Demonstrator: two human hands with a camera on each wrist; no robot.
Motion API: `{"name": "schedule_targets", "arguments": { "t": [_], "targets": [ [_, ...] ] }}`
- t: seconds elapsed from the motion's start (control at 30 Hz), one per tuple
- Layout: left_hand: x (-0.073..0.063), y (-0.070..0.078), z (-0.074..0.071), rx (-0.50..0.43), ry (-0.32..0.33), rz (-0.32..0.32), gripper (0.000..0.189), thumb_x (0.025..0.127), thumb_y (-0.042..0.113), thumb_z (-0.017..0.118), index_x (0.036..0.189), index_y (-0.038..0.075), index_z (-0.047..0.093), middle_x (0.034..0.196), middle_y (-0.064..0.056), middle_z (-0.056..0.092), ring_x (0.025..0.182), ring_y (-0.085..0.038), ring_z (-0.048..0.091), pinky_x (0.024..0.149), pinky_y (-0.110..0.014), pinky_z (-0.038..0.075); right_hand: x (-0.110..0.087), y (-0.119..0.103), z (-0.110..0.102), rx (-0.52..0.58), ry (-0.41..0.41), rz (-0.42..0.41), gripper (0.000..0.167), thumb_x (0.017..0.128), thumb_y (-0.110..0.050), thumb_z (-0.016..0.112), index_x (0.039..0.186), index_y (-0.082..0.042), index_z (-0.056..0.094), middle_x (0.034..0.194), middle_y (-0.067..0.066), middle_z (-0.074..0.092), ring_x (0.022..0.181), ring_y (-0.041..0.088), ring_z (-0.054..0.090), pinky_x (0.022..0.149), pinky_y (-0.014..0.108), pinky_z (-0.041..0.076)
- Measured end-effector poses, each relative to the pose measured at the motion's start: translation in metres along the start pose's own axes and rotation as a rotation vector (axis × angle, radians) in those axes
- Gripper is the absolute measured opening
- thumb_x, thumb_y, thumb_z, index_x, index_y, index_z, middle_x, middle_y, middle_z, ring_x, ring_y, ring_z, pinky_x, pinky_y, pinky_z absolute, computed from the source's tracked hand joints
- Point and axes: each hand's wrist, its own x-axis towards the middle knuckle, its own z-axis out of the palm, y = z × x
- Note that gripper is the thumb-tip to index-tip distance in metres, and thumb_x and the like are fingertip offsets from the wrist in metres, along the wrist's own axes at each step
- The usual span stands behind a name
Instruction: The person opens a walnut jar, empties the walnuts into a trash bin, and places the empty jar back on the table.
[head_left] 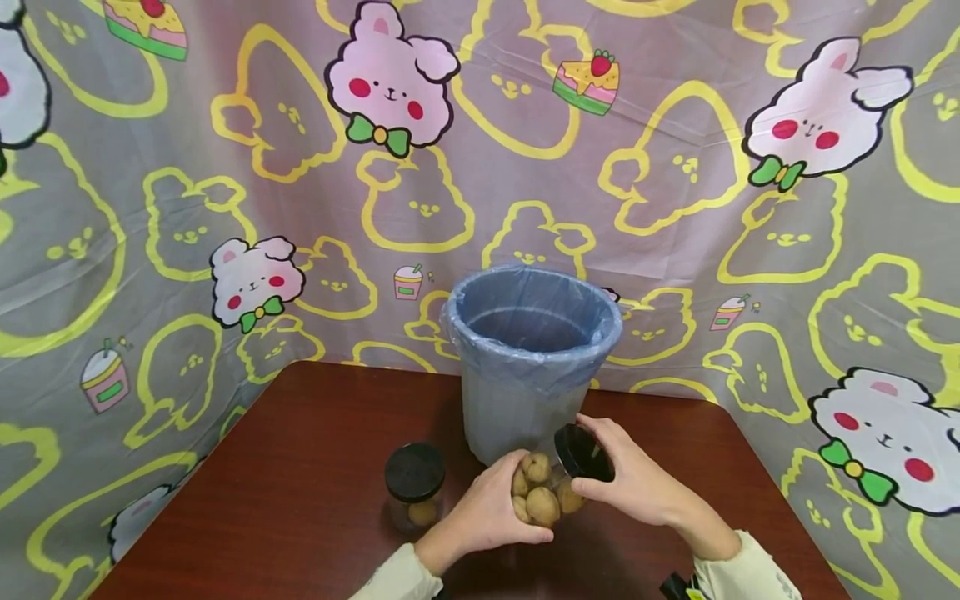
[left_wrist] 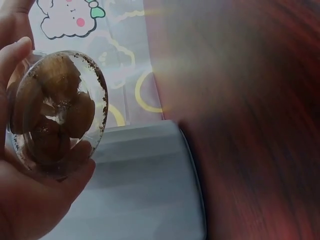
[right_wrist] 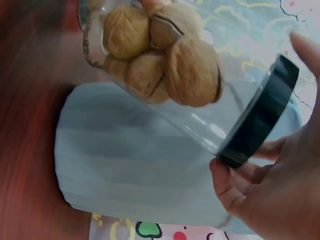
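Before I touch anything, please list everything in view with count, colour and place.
Held jar: one, clear, between both hands
Lids: two, black, one per jar
Walnuts: at least five, brown, held jar
Second jar: one, clear, left of hands
Other walnuts: at least one, brown, second jar
Bin: one, grey, table, beyond hands
Liner: one, bluish, over bin's rim
Table: one, brown, under bin
Patterned cloth: count unclear, greyish, around table
Sleeves: two, cream, at wrists
Wrist gear: at least one, black, right cuff
Left hand: one, bare, gripping held jar
Right hand: one, bare, gripping held jar's lid
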Motion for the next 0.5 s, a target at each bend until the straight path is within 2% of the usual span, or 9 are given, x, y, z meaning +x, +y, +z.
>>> {"name": "schedule_targets", "arguments": {
  "t": [0.07,0.17,0.5],
  "targets": [
    [-0.0002,-0.0006,0.0009,0.004,0.008,-0.007,0.088,0.058,0.047,0.087,0.128,0.016,0.044,0.110,0.007,0.054,0.095,-0.006,0.053,0.080,-0.026,0.047,0.0005,-0.0018,0.0019,-0.053,-0.006,0.046,0.081,0.081,-0.046,0.070,0.142,-0.005,0.036,0.129,0.003,0.044,0.117,0.023,0.043,0.091,0.046,0.040],
    [-0.0001,-0.0015,0.0018,0.003,0.012,-0.006,0.088,0.058,0.046,0.087,0.128,0.016,0.044,0.110,0.007,0.054,0.095,-0.006,0.053,0.080,-0.025,0.047,0.0008,-0.0020,0.0029,-0.074,-0.010,0.057,0.081,0.081,-0.049,0.069,0.142,-0.007,0.037,0.127,0.001,0.045,0.115,0.021,0.044,0.090,0.044,0.041],
    [-0.0007,-0.0044,0.0016,-0.042,-0.033,0.009,0.087,0.060,0.045,0.087,0.130,0.017,0.042,0.112,0.008,0.053,0.097,-0.005,0.053,0.082,-0.026,0.046,-0.0015,0.0032,0.0014,-0.041,-0.009,-0.055,0.082,0.077,-0.045,0.075,0.142,-0.013,0.037,0.126,-0.010,0.043,0.111,0.011,0.045,0.087,0.035,0.043]
  ]
}}
